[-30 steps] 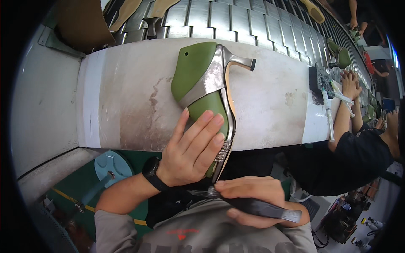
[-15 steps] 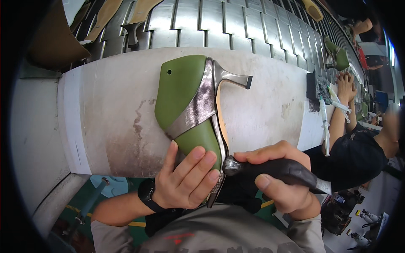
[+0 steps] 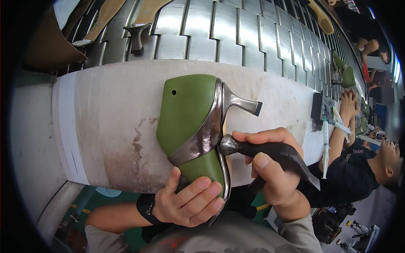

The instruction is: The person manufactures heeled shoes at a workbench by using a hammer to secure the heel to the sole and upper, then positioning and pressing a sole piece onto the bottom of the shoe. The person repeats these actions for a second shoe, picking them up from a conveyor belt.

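A high-heeled shoe with a dark metallic strap (image 3: 200,141) sits on a green shoe last (image 3: 187,107), lying on its side over the pale work surface. Its slim silver heel (image 3: 242,102) points right. My left hand (image 3: 190,200) is wrapped around the toe end, near the front edge. In my right hand (image 3: 276,168) is a dark cobbler's hammer (image 3: 270,152), gripped around its body. The hammer's rounded metal face touches or nearly touches the sole edge beside the strap; its flat end sticks out to the right.
Behind the pale work surface (image 3: 105,105) runs a slatted metal conveyor (image 3: 228,38) carrying tan soles (image 3: 147,10) and another green last (image 3: 344,71). Syringes (image 3: 325,147) lie at the right. Beyond them sits a co-worker in a dark shirt (image 3: 352,168), hands together.
The hammer face has moved up the sole edge, from near the toe to beside the strap. My left hand still holds the toe end; the view has shifted, so the shoe appears lower.
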Demonstrator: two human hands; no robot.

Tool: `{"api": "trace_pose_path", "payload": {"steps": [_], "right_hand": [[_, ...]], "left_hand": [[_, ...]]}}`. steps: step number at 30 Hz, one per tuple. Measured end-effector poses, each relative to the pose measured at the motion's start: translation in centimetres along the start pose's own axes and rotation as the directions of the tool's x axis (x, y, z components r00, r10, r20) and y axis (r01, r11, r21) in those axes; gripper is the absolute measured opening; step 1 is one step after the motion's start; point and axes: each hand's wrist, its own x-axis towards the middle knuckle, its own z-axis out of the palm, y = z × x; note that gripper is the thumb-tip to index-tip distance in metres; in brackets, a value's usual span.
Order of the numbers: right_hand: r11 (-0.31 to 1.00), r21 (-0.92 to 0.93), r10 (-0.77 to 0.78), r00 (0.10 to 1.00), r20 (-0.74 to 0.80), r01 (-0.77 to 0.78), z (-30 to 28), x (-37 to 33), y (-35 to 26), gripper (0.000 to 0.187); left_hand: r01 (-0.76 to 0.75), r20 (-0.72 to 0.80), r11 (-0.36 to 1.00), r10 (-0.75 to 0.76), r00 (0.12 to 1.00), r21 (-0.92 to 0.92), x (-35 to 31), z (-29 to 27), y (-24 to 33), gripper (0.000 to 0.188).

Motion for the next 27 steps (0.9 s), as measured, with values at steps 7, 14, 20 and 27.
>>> {"api": "trace_pose_path", "payload": {"steps": [7, 14, 20, 27], "right_hand": [[0.966, -0.250, -0.046, 0.992, 0.114, 0.073, -0.8, 3.3, -2.2, 0.024], [0.941, -0.336, 0.107, 0.972, 0.207, -0.032, -1.3, 4.7, -3.6, 0.025], [0.947, -0.320, 0.092, 0.978, 0.189, -0.027, -1.1, 3.5, -2.8, 0.023], [0.973, -0.228, 0.033, 0.955, 0.294, 0.036, -2.0, 4.8, -2.1, 0.025]], "left_hand": [[0.004, 0.011, 1.000, -0.004, 1.000, -0.010, 0.1, -0.2, -0.1, 0.037], [-0.005, -0.001, 1.000, 0.005, 1.000, -0.009, 0.5, -0.5, -0.2, 0.034], [-0.020, -0.002, 1.000, 0.020, 1.000, 0.024, 0.7, -0.7, -0.4, 0.036], [-0.043, -0.016, 0.999, 0.043, 0.999, 0.025, 0.8, -1.1, -0.5, 0.044]]}}
